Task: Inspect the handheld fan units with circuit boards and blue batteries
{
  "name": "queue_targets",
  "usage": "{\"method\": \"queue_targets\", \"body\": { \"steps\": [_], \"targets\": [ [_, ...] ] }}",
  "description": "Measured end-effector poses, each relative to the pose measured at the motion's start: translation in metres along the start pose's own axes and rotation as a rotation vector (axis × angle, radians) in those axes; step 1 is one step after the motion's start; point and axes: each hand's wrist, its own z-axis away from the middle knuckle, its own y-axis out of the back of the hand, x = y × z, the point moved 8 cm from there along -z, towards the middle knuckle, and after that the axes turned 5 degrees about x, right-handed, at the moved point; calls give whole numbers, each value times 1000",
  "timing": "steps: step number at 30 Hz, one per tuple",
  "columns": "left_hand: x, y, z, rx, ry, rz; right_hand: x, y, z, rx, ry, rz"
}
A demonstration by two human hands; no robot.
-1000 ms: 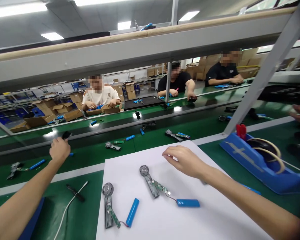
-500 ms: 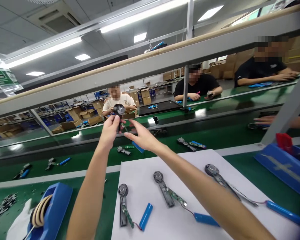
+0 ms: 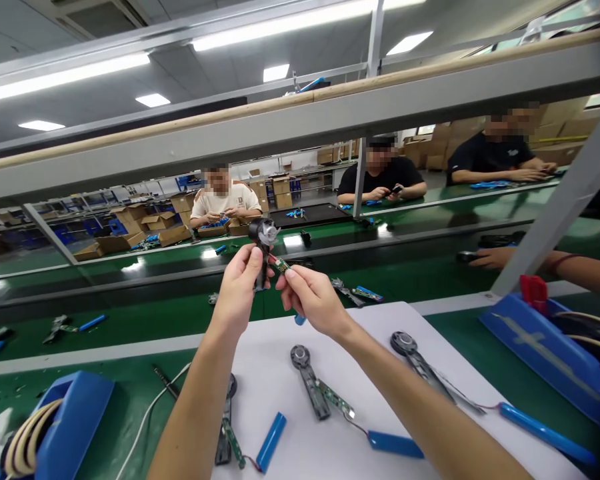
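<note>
In my left hand [image 3: 240, 283] is a dark handheld fan housing [image 3: 261, 243], gripped by its handle with its round motor head upward. My right hand [image 3: 313, 293] pinches a small green circuit board [image 3: 281, 265] beside that handle; a wire runs between board and housing. Below my right hand shows the end of a blue cylindrical battery [image 3: 300, 320]. On the white sheet [image 3: 350, 347] under my arms lie similar opened housings, among them one in the middle [image 3: 310, 383] and one at right [image 3: 420, 363], each with a wired blue battery. My left forearm partly covers another.
Blue tape dispensers stand at left [image 3: 75, 427] and right [image 3: 555, 360]. Beyond the sheet runs a green conveyor [image 3: 145, 317] carrying more parts. A metal shelf beam [image 3: 280, 130] crosses above. Several people sit opposite; another person's hand [image 3: 495, 259] reaches in at right.
My right hand has closed on the circuit board after being spread beside the housing. Both hands and the housing are lower and further right in view. The camera view has shifted slightly.
</note>
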Motion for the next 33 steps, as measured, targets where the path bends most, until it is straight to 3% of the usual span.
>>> {"method": "queue_targets", "body": {
  "steps": [5, 9, 33],
  "targets": [
    [-30, 2, 6, 1, 202, 224, 16, 2, 2, -18, -94, -56],
    [-42, -1, 6, -6, 305, 327, 20, 2, 3, -49, -133, -75],
    [-51, -7, 0, -95, 263, 349, 16, 13, 4, -2, -161, 15]
  ]
}}
